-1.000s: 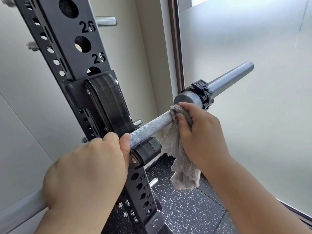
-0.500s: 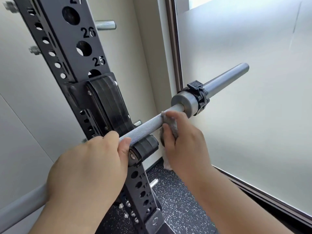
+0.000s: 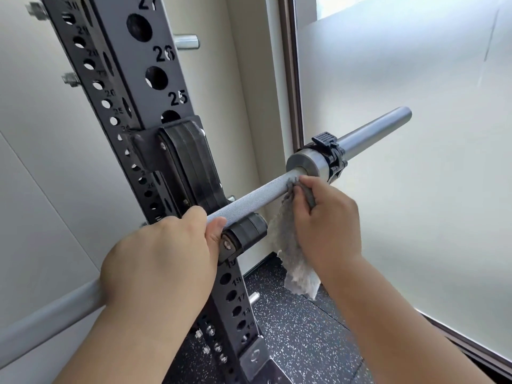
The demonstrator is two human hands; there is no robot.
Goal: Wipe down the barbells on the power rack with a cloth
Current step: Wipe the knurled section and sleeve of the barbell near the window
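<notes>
A grey steel barbell (image 3: 260, 191) lies across the black hook (image 3: 191, 167) of the power rack upright (image 3: 130, 87), its sleeve running up to the right. My left hand (image 3: 163, 261) grips the bar just left of the hook. My right hand (image 3: 327, 223) holds a grey fuzzy cloth (image 3: 291, 245) against the knurled shaft right beside the sleeve collar (image 3: 307, 164). The cloth's loose end hangs down below the bar. A black clamp collar (image 3: 331, 155) sits on the sleeve.
A frosted glass wall (image 3: 415, 134) with a dark frame stands close on the right, past the bar's end (image 3: 404, 113). Cream wall panels lie behind the rack. Speckled black rubber flooring (image 3: 302, 336) is below. A steel peg (image 3: 187, 41) juts from the upright higher up.
My right hand slid the cloth leftward along the shaft, then back right to the collar, where more cloth now hangs down. My left hand keeps its grip.
</notes>
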